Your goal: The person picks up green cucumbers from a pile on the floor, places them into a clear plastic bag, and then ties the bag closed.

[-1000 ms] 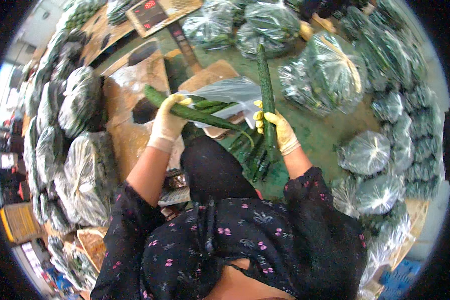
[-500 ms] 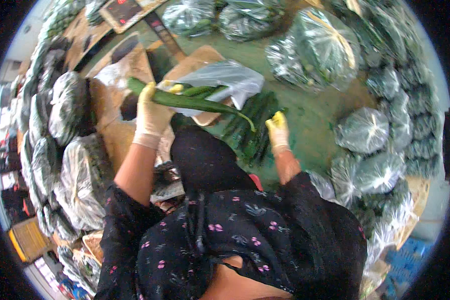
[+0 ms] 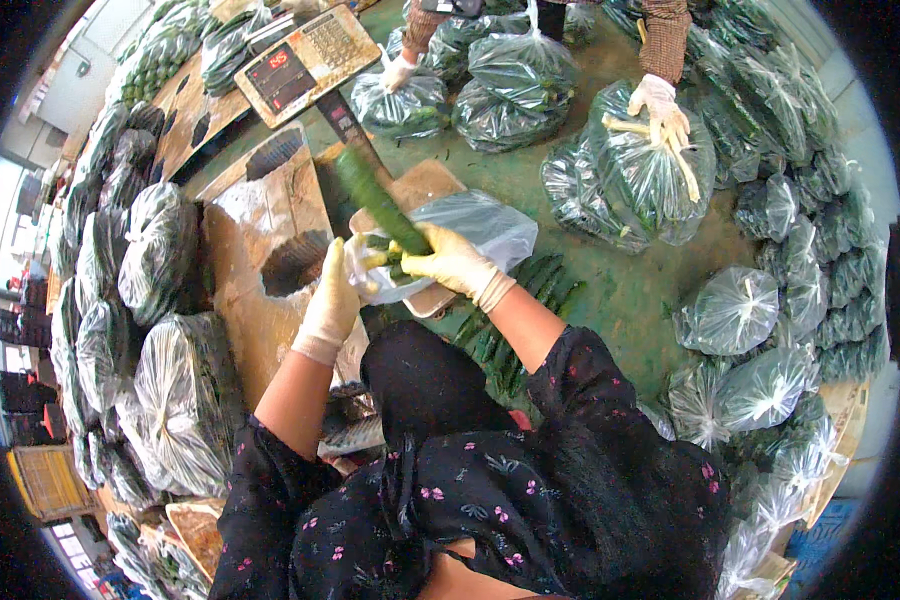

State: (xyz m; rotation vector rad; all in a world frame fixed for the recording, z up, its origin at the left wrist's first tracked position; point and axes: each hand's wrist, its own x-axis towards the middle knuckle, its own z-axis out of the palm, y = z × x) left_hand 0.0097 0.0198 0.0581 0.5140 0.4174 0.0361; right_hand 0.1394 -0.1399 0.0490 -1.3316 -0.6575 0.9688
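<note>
My right hand [image 3: 455, 265], in a pale yellow glove, grips the lower end of a dark green cucumber [image 3: 375, 200], which tilts up and away to the left, slightly blurred. My gloved left hand [image 3: 332, 305] is at the mouth of a clear plastic bag [image 3: 485, 225], thumb and fingers around its edge. More cucumbers show in part at the bag's mouth between my hands. The bag lies on the tan pan [image 3: 435, 183] of a scale. Loose cucumbers [image 3: 530, 300] lie in a pile on the green surface beside my right forearm.
The scale's display [image 3: 305, 65] stands beyond the pan. Bagged cucumbers are stacked left [image 3: 175, 400] and right [image 3: 730, 310]. Across from me, a co-worker's gloved hands [image 3: 660, 110] touch filled bags. A worn brown board [image 3: 265, 220] lies left.
My right hand has moved from the loose pile to the bag's mouth and now holds a cucumber. My left hand no longer holds one. A co-worker's hands have come into view.
</note>
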